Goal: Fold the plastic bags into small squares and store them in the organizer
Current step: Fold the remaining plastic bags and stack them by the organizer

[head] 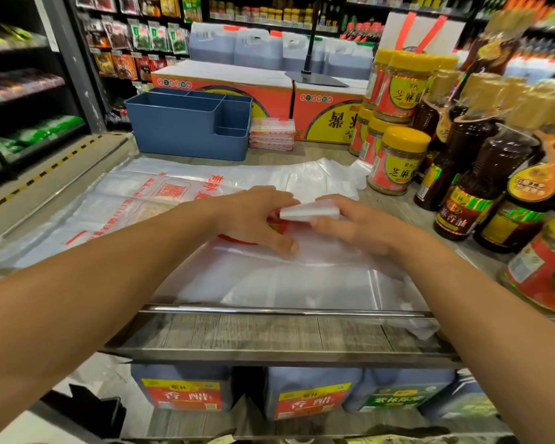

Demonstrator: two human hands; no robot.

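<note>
Stocked shop shelves (29, 100) surround a grey wooden counter (269, 334) edged with jars (398, 161).

The dark glass sauce bottles (481, 161) at the right are smeared by motion blur. The left hand (253, 216) covers part of the red print on the clear plastic bags (135, 200). Inside the blue plastic organizer (189, 126), the compartment floors are hidden by its walls.
</note>
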